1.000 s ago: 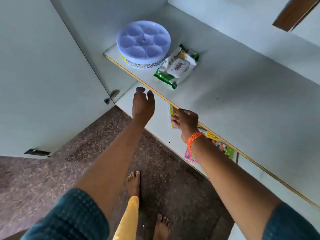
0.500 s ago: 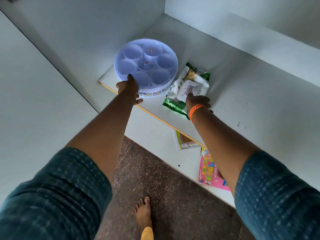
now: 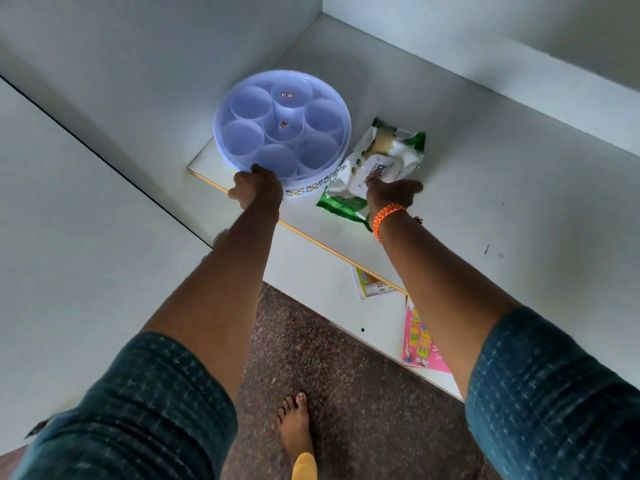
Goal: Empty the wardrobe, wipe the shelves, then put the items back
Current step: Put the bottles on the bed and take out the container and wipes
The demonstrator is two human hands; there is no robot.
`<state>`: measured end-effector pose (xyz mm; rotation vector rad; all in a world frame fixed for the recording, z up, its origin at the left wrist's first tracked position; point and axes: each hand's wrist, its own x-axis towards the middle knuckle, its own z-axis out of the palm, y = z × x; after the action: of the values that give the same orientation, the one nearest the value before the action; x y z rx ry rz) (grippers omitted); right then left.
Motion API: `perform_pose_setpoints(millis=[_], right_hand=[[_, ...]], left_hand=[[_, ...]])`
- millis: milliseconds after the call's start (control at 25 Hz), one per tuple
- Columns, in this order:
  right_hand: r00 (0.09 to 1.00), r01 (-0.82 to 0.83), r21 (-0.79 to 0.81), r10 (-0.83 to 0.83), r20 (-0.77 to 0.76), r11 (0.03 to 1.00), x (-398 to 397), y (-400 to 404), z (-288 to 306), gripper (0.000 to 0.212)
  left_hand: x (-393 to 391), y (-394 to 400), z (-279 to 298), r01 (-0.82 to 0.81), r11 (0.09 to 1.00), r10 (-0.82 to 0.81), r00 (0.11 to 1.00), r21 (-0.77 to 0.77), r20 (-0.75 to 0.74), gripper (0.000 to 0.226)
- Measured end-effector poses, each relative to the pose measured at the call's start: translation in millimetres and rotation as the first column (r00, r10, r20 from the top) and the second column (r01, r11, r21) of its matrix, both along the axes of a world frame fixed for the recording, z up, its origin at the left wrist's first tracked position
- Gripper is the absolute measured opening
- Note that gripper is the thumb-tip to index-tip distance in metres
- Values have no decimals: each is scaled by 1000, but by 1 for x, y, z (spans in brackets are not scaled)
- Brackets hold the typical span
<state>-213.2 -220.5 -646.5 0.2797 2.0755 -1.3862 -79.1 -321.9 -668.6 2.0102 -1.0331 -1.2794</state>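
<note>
Reaching up from the lower shelf a second ago, left hand (image 3: 258, 188) now holds round lilac plastic compartment box (image 3: 281, 128); right hand (image 3: 393, 194), at three o'clock, presses white-green wipes packet (image 3: 374, 164), grip unclear. Emptying begins.

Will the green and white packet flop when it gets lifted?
Probably yes. The green and white packet looks soft and crinkled, so its ends may sag. The right hand rests on its middle, near what seems a stiffer flap lid. It likely won't roll, lying flat.
</note>
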Motion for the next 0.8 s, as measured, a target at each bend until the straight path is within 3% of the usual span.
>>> perform_pose_setpoints(millis=[40, 160, 240, 320, 400, 560, 640, 720, 800], right_hand=[[996, -10, -60, 15, 83, 998, -3, 4, 0, 75], [992, -49, -119, 62, 112, 992, -5, 25, 5, 71], [977, -61, -147, 89, 192, 987, 1, 53, 3, 65], [965, -34, -163, 75, 251, 986, 11, 89, -3, 48], [959, -35, -182, 84, 270, 983, 23, 127, -6, 22], [951, -175, -172, 211, 226, 970, 56, 202, 4, 41], [921, -252, -192, 296, 253, 949, 76, 232, 7, 41], [856, -335, -223, 394, 335, 916, 109, 258, 0, 38], [798, -396, -239, 461, 388, 886, 134, 276, -10, 30]], left_hand=[[-1, 5, 4, -16, 1000, 16, 999, -1, 44, 44], [2, 43, 8, -103, 991, 110, 991, -84, 82, 39], [15, 77, 7, -223, 972, 212, 968, -72, -133, 27], [31, 117, 7, -334, 940, 331, 834, 75, -442, 24], [52, 162, 6, -384, 902, 424, 694, 198, -582, 27], [102, 263, 14, -478, 834, 521, 523, 274, -674, 27], [136, 312, 17, -507, 802, 551, 424, 316, -718, 31], [188, 369, 14, -606, 735, 599, 372, 304, -709, 37], [227, 414, 13, -695, 663, 665, 375, 278, -646, 35]])
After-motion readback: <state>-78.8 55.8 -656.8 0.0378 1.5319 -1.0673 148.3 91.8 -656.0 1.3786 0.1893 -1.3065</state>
